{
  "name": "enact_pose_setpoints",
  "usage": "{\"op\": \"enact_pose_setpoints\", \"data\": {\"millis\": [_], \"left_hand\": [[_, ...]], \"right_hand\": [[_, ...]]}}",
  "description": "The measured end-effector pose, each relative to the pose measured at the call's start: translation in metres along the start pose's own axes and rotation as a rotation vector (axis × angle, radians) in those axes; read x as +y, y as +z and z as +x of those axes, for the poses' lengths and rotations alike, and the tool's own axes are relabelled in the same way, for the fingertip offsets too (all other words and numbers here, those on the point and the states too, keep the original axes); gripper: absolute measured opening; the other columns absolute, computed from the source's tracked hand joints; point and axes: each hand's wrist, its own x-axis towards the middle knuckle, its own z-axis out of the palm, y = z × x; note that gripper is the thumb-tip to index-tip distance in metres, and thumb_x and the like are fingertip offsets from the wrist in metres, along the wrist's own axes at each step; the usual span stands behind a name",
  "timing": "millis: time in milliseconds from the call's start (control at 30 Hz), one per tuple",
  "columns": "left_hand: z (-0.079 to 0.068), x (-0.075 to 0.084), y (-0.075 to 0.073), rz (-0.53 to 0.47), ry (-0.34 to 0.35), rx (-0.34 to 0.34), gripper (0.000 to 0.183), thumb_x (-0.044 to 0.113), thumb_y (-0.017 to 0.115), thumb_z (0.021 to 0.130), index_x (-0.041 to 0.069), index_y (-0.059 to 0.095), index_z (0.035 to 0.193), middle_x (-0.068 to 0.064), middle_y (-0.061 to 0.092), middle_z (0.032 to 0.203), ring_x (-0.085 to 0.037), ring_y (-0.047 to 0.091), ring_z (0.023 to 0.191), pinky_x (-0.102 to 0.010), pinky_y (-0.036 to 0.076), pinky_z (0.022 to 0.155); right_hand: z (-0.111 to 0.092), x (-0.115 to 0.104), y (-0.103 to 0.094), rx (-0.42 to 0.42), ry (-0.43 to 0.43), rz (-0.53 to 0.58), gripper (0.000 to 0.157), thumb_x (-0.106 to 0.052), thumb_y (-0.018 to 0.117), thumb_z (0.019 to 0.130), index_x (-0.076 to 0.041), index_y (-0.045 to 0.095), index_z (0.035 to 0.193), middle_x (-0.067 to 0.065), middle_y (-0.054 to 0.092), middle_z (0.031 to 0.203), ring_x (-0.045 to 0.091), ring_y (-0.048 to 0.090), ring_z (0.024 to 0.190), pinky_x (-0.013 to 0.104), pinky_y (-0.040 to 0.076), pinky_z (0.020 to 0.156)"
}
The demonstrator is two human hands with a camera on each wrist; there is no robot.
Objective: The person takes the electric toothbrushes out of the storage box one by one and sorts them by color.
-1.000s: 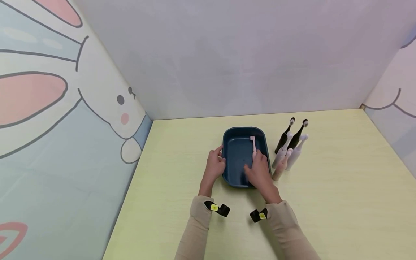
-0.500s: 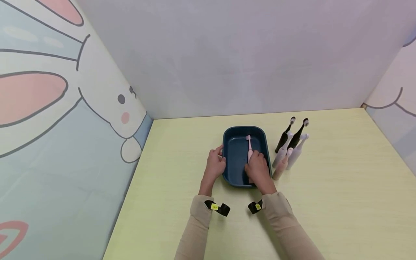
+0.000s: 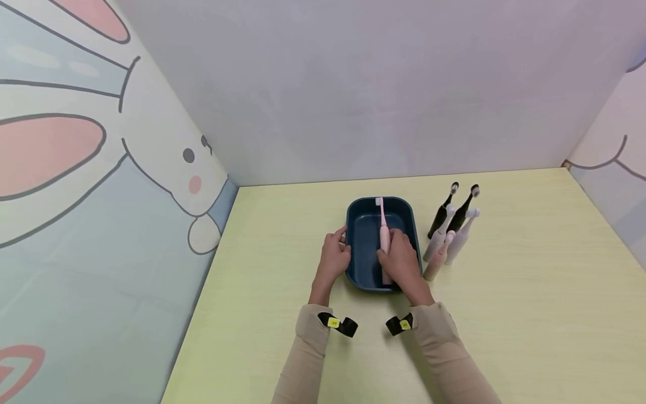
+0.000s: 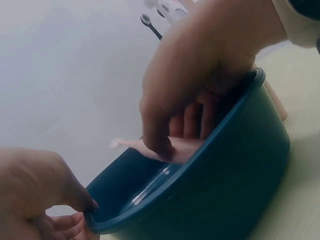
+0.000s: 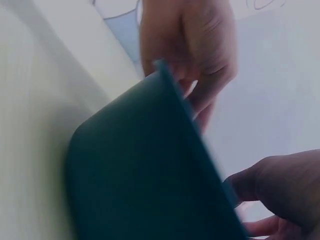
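A dark blue rectangular basin [image 3: 362, 252] with rounded corners stands on the table. My left hand [image 3: 334, 258] grips its left rim, thumb at the edge and fingers on the outside wall, as the left wrist view shows. Inside the basin, my right hand [image 3: 402, 261] holds a pink electric toothbrush [image 3: 384, 238] by its handle. The brush head points to the far side and overlaps the far rim in the head view; the handle's base shows below the thumb. In the left wrist view, the toothbrush [image 4: 185, 149] lies between thumb and fingers, its head raised near rim height.
Just right of the basin several electric toothbrushes stand upright: two black ones [image 3: 438, 221] at the back, two pale lilac ones [image 3: 457, 241] in the middle, and a pink one [image 3: 436, 262] in front. A pale wall [image 3: 373, 101] rises behind the table [image 3: 530, 280].
The toothbrush in my right hand has shifted left from the basin's right side, and its head has come up towards the far rim. My left hand has stayed at the left rim.
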Motion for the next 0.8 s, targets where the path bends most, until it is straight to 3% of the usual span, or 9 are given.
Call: {"op": "enact_pose_setpoints", "data": {"millis": [467, 700, 800], "left_hand": [[0.002, -0.002, -0.001, -0.015, 0.007, 0.000, 0.051, 0.002, 0.050, 0.092, 0.006, 0.044, 0.143, -0.013, 0.048, 0.109, -0.016, 0.049, 0.077, -0.029, 0.043, 0.071], [0.002, -0.003, -0.001, -0.019, -0.002, -0.004, 0.051, 0.001, 0.049, 0.092, 0.007, 0.043, 0.143, -0.013, 0.048, 0.109, -0.016, 0.048, 0.076, -0.029, 0.042, 0.070], [0.003, -0.003, -0.001, -0.013, -0.005, -0.003, 0.051, 0.002, 0.049, 0.093, 0.008, 0.044, 0.143, -0.012, 0.048, 0.110, -0.017, 0.049, 0.077, -0.029, 0.043, 0.071]], "right_hand": [[-0.031, -0.015, -0.016, 0.199, -0.252, 0.290, 0.056, -0.010, 0.063, 0.086, -0.002, 0.040, 0.137, 0.015, 0.054, 0.114, 0.025, 0.054, 0.094, 0.040, 0.050, 0.078], [-0.045, -0.010, -0.016, 0.282, -0.341, 0.349, 0.054, -0.005, 0.066, 0.085, 0.000, 0.043, 0.134, 0.016, 0.055, 0.117, 0.024, 0.056, 0.096, 0.044, 0.053, 0.077], [-0.051, -0.006, -0.015, 0.322, -0.379, 0.372, 0.053, -0.004, 0.067, 0.085, 0.000, 0.046, 0.133, 0.015, 0.056, 0.115, 0.022, 0.057, 0.095, 0.039, 0.054, 0.076]]}}
